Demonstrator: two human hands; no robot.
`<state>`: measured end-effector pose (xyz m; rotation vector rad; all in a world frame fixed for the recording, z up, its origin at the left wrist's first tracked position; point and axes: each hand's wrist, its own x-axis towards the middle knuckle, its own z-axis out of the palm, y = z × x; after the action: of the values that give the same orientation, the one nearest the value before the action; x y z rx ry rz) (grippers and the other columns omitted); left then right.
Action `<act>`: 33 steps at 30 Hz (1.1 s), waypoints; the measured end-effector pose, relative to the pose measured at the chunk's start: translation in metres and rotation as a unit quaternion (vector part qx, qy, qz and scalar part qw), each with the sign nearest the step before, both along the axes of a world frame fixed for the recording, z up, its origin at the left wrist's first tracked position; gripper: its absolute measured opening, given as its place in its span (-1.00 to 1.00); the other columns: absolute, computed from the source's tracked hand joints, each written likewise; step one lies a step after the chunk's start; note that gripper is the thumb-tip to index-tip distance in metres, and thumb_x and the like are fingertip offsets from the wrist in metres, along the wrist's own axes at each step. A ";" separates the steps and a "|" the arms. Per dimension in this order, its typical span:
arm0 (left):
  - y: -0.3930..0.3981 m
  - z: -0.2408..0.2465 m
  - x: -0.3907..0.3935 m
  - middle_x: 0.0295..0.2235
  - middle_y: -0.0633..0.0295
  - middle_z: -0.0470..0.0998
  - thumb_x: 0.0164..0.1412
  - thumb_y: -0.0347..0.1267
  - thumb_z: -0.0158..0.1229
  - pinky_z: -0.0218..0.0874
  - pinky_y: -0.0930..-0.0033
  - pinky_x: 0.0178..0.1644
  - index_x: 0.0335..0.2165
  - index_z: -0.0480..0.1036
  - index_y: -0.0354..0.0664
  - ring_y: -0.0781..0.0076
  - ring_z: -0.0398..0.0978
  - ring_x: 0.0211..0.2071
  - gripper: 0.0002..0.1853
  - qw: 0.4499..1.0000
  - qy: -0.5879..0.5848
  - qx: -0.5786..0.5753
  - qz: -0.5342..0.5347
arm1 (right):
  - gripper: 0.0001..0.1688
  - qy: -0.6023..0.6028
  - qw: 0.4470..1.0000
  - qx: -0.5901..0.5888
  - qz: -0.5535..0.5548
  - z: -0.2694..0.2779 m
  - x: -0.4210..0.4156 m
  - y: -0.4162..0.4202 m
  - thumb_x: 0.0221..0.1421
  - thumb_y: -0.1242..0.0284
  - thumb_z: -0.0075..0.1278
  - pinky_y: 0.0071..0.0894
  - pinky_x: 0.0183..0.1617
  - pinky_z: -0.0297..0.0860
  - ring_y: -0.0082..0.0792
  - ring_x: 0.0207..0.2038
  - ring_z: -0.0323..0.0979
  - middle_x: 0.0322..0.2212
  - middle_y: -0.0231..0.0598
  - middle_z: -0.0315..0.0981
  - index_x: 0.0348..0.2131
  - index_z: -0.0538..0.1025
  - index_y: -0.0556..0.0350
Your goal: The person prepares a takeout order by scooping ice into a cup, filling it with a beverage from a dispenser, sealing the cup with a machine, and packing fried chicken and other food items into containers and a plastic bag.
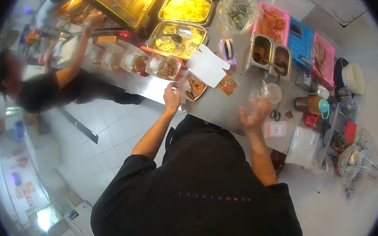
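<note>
At the counter's front edge, my left hand (172,98) has its fingers closed at the side of an open paper food box (201,96), pinching what looks like its white edge. Fried chicken pieces (195,87) lie inside the box. A white lid flap (207,65) stands up behind it. My right hand (256,113) is blurred and hovers over the steel counter, fingers apart, with nothing clear in it. Just beyond that hand sits a round translucent plastic tub (274,93). A small clear bag of reddish sauce (228,83) rests to the right of the box.
More filled boxes (162,65) line the counter leftward, where a co-worker (40,88) reaches to a lit display cabinet (118,0). Behind stand foil-like trays of yellow food (185,9) and steel sauce pans (261,52). Scissors (275,114) and a squat bottle (306,104) are at right.
</note>
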<state>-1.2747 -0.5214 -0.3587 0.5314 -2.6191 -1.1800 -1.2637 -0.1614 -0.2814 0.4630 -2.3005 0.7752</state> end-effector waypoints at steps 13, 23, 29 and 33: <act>0.122 0.042 -0.109 -0.35 -0.03 0.54 0.18 -0.19 0.26 0.34 0.27 -0.20 -0.28 0.42 -0.41 0.22 0.51 -0.34 -0.58 0.987 -0.075 0.126 -0.071 | -0.74 -0.341 0.803 -0.484 0.065 -0.105 -0.068 -0.125 0.16 0.41 0.16 -0.49 -0.22 0.47 -0.50 -0.34 0.51 -0.34 -0.29 0.58 -0.24 0.60 0.28; 0.060 0.044 -0.051 -0.31 0.05 0.64 0.16 -0.33 0.26 0.37 0.36 -0.35 -0.27 0.63 -0.25 0.36 0.60 -0.41 -0.78 0.970 0.053 0.075 -0.224 | -0.77 -0.419 0.714 -0.557 0.073 -0.099 -0.056 -0.125 0.13 0.45 0.18 -0.48 -0.24 0.49 -0.53 -0.31 0.51 -0.34 -0.30 0.60 -0.22 0.64 0.21; 0.068 0.005 -0.058 -0.28 -0.07 0.62 0.16 -0.50 0.23 0.37 0.36 -0.34 -0.16 0.56 -0.35 0.42 0.60 -0.36 -0.75 0.945 0.099 0.161 -0.268 | -0.77 -0.312 0.823 -0.473 0.038 -0.097 -0.056 -0.150 0.18 0.50 0.13 -0.54 -0.31 0.50 -0.57 -0.34 0.49 -0.29 -0.29 0.58 -0.17 0.61 0.23; 0.072 0.000 -0.057 -0.32 -0.07 0.62 0.16 -0.59 0.15 0.37 0.34 -0.33 -0.12 0.52 -0.40 0.43 0.57 -0.38 -0.72 0.943 0.149 0.111 -0.275 | -0.83 -0.320 0.800 -0.507 0.018 -0.090 -0.056 -0.152 0.12 0.50 0.18 -0.54 -0.24 0.50 -0.50 -0.27 0.51 -0.31 -0.26 0.60 -0.30 0.63 0.28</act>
<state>-1.3321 -0.4497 -0.3589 -0.3613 -2.4421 -1.5766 -1.3196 -0.3139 -0.3716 -0.3153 -1.9754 2.2475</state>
